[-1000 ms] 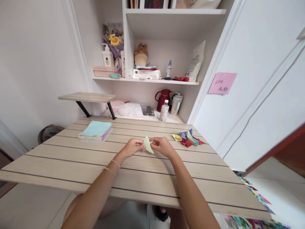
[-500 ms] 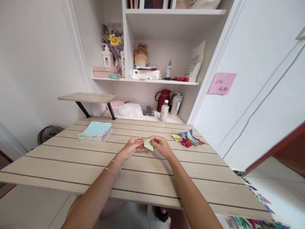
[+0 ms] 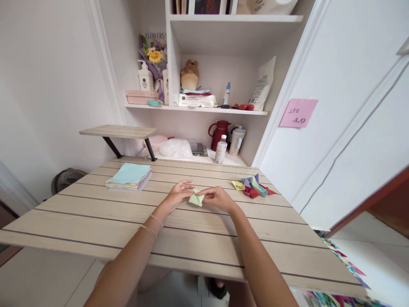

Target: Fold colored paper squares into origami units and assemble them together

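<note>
A small folded piece of light green paper (image 3: 196, 200) is between my hands over the middle of the table, with creased flaps and a raised point at its top. My right hand (image 3: 220, 199) pinches it at the upper right with thumb and forefinger. On the other side, my left hand (image 3: 177, 196) has its fingers spread apart, the nearest fingertips at the paper's left edge. Whether they touch it I cannot tell. To the right lies a pile of folded coloured paper pieces (image 3: 252, 186). A stack of square paper sheets (image 3: 129, 175), light blue on top, sits at the left.
The slatted wooden table (image 3: 204, 251) has a small raised shelf (image 3: 118, 131) at its back left. Behind it stand a bottle (image 3: 220, 150), a dark red jug (image 3: 220, 134) and a light-coloured cup (image 3: 236, 140). More coloured paper pieces (image 3: 341, 299) are below the table's right edge.
The green paper has turned and shifted slightly left and down. My left fingers have spread and loosened from it, while my right hand has moved its pinch to the paper's upper part.
</note>
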